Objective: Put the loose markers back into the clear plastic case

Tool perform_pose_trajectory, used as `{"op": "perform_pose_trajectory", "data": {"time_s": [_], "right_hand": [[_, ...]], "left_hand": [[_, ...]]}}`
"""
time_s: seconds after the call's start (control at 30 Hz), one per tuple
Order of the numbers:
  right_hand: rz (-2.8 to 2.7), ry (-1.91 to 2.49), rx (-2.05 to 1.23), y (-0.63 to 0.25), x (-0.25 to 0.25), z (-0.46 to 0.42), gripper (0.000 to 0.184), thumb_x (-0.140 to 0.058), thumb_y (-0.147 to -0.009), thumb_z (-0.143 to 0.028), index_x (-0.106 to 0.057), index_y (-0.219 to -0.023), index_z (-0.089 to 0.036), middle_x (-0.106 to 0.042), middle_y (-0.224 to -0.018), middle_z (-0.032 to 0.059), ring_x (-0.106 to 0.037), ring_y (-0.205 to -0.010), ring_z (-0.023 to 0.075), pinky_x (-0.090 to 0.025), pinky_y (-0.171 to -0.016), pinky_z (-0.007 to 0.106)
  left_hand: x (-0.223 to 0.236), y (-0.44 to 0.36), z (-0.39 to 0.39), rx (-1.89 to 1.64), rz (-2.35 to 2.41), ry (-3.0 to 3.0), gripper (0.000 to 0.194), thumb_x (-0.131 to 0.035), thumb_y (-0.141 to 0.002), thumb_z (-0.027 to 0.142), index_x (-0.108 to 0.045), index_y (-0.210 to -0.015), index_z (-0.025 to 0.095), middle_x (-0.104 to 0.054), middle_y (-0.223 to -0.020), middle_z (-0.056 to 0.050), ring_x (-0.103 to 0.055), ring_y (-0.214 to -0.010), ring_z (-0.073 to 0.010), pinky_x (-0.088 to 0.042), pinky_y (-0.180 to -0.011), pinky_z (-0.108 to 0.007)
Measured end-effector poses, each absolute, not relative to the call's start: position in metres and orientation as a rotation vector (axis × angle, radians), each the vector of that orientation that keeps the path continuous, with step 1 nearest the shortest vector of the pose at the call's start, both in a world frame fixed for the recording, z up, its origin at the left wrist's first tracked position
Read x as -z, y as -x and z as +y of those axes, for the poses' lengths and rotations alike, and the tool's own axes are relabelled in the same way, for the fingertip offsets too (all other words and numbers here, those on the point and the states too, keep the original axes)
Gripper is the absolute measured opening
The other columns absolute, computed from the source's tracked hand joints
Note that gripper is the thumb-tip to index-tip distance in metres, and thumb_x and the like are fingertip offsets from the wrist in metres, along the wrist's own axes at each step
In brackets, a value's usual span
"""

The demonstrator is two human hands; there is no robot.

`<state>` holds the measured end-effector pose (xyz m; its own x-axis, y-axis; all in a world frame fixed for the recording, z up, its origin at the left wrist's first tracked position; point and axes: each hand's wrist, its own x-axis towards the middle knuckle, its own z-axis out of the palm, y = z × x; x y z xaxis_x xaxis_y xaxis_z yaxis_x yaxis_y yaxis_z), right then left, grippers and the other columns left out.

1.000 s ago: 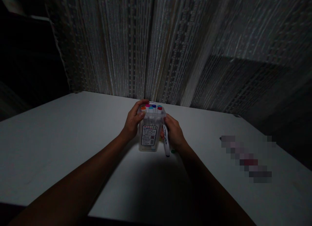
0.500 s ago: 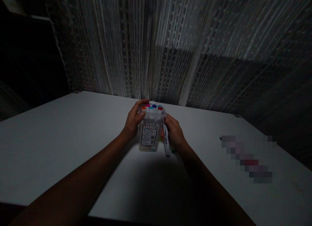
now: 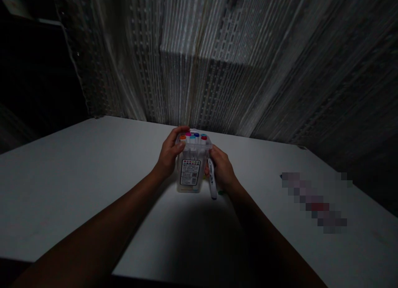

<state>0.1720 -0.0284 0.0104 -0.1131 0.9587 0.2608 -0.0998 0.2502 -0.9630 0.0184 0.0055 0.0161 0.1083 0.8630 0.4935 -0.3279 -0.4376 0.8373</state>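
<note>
A clear plastic marker case (image 3: 188,187) with a printed label stands upright on the white table, its top open. Inside it are several markers (image 3: 192,139) with orange, pink, blue and red caps. My left hand (image 3: 170,154) is wrapped round the case's left side, thumb at the front rim. On the right, my right hand (image 3: 223,167) is closed, its fingertips against the case's upper edge. It grips a white marker (image 3: 212,182) with a dark end pointing down. Small green and yellow ends show beside that hand; the rest of them is hidden.
The white table (image 3: 93,176) extends on both sides. A blurred-out, pixelated long item (image 3: 314,203) lies at the right. A grey patterned curtain (image 3: 186,72) hangs behind the table's far edge. The light is dim.
The curtain's folds have shifted. My hands, the case and the white marker stay almost exactly where they were.
</note>
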Motion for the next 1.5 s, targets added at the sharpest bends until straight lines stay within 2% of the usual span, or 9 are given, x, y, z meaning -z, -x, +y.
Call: {"op": "perform_pose_trajectory", "data": {"time_s": [0.2, 0.33, 0.5, 0.6, 0.73, 0.93, 1.37, 1.5], "right_hand": [[-1.366, 0.894, -1.125, -0.1719, -0.0104, -0.0296, 0.039, -0.048, -0.080, -0.060, -0.053, -0.082, -0.021, -0.044, -0.040, -0.0078, -0.038, -0.033, 0.0084, -0.027, -0.035, 0.021], [-1.365, 0.889, -1.128, -0.1719, -0.0091, -0.0285, 0.039, -0.048, -0.081, -0.059, -0.053, -0.083, -0.021, -0.044, -0.040, -0.0083, -0.038, -0.033, 0.0079, -0.027, -0.035, 0.021], [-1.368, 0.878, -1.136, -0.1719, -0.0085, -0.0273, 0.039, -0.048, -0.081, -0.060, -0.051, -0.081, -0.021, -0.044, -0.040, -0.0085, -0.038, -0.032, 0.0078, -0.027, -0.034, 0.021], [-1.367, 0.877, -1.142, -0.1719, -0.0081, -0.0269, 0.039, -0.049, -0.080, -0.060, -0.050, -0.080, -0.021, -0.044, -0.039, -0.0086, -0.038, -0.032, 0.0079, -0.027, -0.034, 0.021], [-1.371, 0.880, -1.133, -0.1717, -0.0081, -0.0273, 0.040, -0.049, -0.080, -0.060, -0.051, -0.082, -0.021, -0.044, -0.040, -0.0085, -0.038, -0.033, 0.0077, -0.028, -0.035, 0.021], [-1.380, 0.916, -1.116, -0.1709, -0.0103, -0.0297, 0.040, -0.047, -0.081, -0.060, -0.056, -0.087, -0.021, -0.044, -0.041, -0.0077, -0.038, -0.034, 0.0086, -0.029, -0.037, 0.022], [-1.356, 0.898, -1.124, -0.1716, -0.0082, -0.0277, 0.035, -0.050, -0.080, -0.057, -0.052, -0.080, -0.022, -0.046, -0.040, -0.0070, -0.039, -0.033, 0.0092, -0.029, -0.034, 0.021], [-1.370, 0.914, -1.118, -0.1716, -0.0080, -0.0273, 0.036, -0.049, -0.079, -0.058, -0.053, -0.083, -0.022, -0.045, -0.040, -0.0073, -0.039, -0.033, 0.0097, -0.029, -0.035, 0.022]], "left_hand": [[-0.0141, -0.0173, 0.0061, -1.527, 0.595, -1.466, 0.074, -0.062, -0.054, 0.066, -0.047, -0.110, 0.019, -0.059, -0.106, -0.002, -0.056, -0.094, -0.0059, -0.043, -0.077, -0.012], [-0.0141, -0.0173, 0.0067, -1.508, 0.594, -1.467, 0.074, -0.061, -0.054, 0.066, -0.048, -0.110, 0.019, -0.060, -0.107, -0.002, -0.057, -0.086, -0.0044, -0.042, -0.075, -0.013], [-0.0121, -0.0175, 0.0088, -1.506, 0.582, -1.440, 0.078, -0.062, -0.053, 0.066, -0.046, -0.113, 0.019, -0.060, -0.112, -0.003, -0.058, -0.093, -0.0070, -0.043, -0.074, -0.013], [-0.0097, -0.0166, 0.0103, -1.492, 0.583, -1.457, 0.078, -0.060, -0.056, 0.066, -0.043, -0.116, 0.019, -0.060, -0.111, -0.003, -0.059, -0.089, -0.0065, -0.044, -0.073, -0.013], [-0.0082, -0.0153, 0.0105, -1.510, 0.588, -1.506, 0.074, -0.057, -0.060, 0.066, -0.042, -0.116, 0.020, -0.059, -0.112, -0.004, -0.057, -0.097, -0.0074, -0.044, -0.077, -0.013], [-0.0117, -0.0162, 0.0071, -1.527, 0.587, -1.437, 0.073, -0.063, -0.054, 0.064, -0.048, -0.111, 0.020, -0.060, -0.107, -0.002, -0.057, -0.093, -0.0063, -0.044, -0.075, -0.011], [-0.0164, -0.0181, 0.0039, -1.557, 0.572, -1.412, 0.066, -0.065, -0.054, 0.058, -0.051, -0.107, 0.021, -0.059, -0.105, 0.000, -0.058, -0.085, -0.0041, -0.045, -0.072, -0.010], [-0.0161, -0.0183, 0.0034, -1.550, 0.574, -1.411, 0.068, -0.064, -0.055, 0.059, -0.050, -0.108, 0.019, -0.060, -0.105, -0.002, -0.057, -0.088, -0.0054, -0.046, -0.073, -0.011]]}}
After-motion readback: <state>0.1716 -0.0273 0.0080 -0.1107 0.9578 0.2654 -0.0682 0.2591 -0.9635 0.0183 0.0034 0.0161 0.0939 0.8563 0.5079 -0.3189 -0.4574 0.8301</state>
